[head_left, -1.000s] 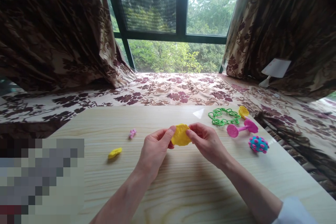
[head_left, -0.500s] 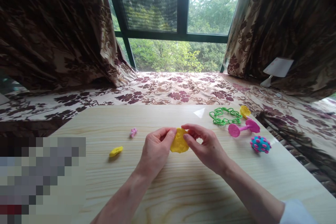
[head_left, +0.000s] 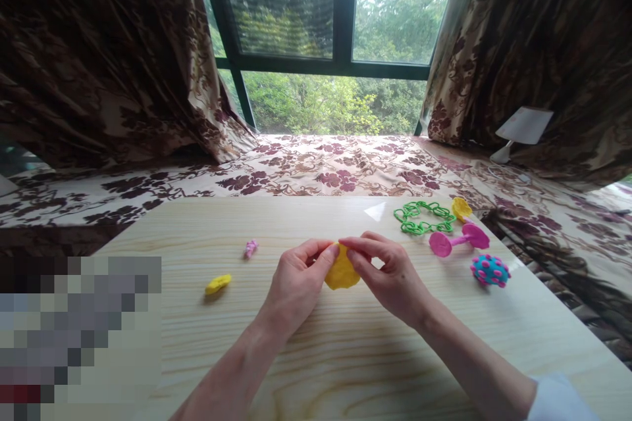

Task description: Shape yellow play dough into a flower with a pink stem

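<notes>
A flattened disc of yellow clay point(head_left: 342, 273) is held between both hands just above the light wooden table point(head_left: 345, 355). My left hand point(head_left: 295, 283) pinches its left edge with thumb and fingers. My right hand point(head_left: 390, 276) pinches its upper right edge. The fingertips of the two hands nearly meet at the top of the disc. Much of the disc is hidden behind the fingers.
On the table to the left lie a small yellow clay lump point(head_left: 217, 284) and a tiny pink piece point(head_left: 250, 248). To the right are a green clay chain point(head_left: 423, 218), a yellow blob point(head_left: 461, 208), a pink dumbbell shape point(head_left: 458, 239) and a blue ball with pink dots point(head_left: 488, 270). A blurred patch covers the near left corner.
The hands have drawn closer together over the yellow disc, the fingertips now nearly touching at its top. The disc sits slightly lower and more covered than before.
</notes>
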A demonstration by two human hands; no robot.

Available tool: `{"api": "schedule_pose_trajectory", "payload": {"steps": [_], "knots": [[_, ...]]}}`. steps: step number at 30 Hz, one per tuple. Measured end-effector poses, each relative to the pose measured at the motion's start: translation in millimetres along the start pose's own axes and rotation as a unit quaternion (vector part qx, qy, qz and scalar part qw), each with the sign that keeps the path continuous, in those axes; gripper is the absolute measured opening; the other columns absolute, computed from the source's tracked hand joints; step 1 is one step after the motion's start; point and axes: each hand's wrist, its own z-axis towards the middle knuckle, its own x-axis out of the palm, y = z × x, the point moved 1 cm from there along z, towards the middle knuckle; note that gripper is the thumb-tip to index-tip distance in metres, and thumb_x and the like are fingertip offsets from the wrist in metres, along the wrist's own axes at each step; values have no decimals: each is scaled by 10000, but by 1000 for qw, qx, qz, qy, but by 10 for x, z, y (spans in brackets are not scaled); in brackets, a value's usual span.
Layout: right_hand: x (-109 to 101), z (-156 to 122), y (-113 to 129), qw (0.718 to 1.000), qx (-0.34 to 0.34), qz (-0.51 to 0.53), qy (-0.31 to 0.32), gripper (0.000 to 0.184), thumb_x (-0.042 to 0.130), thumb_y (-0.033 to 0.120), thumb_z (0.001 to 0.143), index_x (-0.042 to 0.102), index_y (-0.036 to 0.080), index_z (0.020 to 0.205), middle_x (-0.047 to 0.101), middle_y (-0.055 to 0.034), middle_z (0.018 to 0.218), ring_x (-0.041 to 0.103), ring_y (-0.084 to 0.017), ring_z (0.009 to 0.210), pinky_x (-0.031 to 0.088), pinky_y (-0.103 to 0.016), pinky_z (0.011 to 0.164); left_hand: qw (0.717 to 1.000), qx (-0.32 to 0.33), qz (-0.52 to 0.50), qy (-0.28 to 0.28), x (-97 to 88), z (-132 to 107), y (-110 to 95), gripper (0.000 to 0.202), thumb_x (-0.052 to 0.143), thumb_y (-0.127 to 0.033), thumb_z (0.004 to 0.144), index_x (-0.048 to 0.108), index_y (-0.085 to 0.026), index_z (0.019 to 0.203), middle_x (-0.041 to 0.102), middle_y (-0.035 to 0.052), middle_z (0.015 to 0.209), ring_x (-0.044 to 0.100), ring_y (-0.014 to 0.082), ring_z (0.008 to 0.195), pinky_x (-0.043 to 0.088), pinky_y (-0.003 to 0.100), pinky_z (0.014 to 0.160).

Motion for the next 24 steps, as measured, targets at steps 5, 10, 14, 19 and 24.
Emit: {"api": "schedule_pose_trajectory", "payload": {"steps": [5,10,14,19,24], "knots": [[29,-20,-12,1000,1,-12,1,266,441,147,848,643,194,1015,527,-15,744,518,-111,645,406,-218,557,1000,-1,-21,10,39,-21,-21,330,492,-353,813,619,-173,1058,663,42,853,565,169,792,456,269,714],[78,-35,-15,996,-21,-89,1,243,450,143,837,660,203,945,513,-16,716,499,-130,675,396,-240,593,1000,-4,19,-17,74,-35,-4,320,510,-357,799,647,-155,1006,667,47,821,570,167,773,455,245,661],[59,-8,-51,998,20,-48,24,298,451,220,858,548,209,1139,551,-14,771,520,-128,683,419,-243,611,996,-39,-31,-72,39,-6,35,331,582,-348,748,637,-157,1012,676,41,802,592,156,752,469,241,676],[19,26,-126,995,87,41,19,235,470,293,851,574,164,1019,611,-24,802,560,-133,695,449,-239,617,993,-46,-75,-76,4,17,44,372,588,-352,742,605,-180,1071,684,44,862,607,167,805,471,273,745],[9,25,-90,996,75,53,15,172,480,238,838,619,152,890,620,-27,776,560,-130,682,448,-232,616,997,-26,-47,-48,9,0,22,305,588,-333,738,657,-159,978,688,34,804,599,162,763,465,237,678]]}}
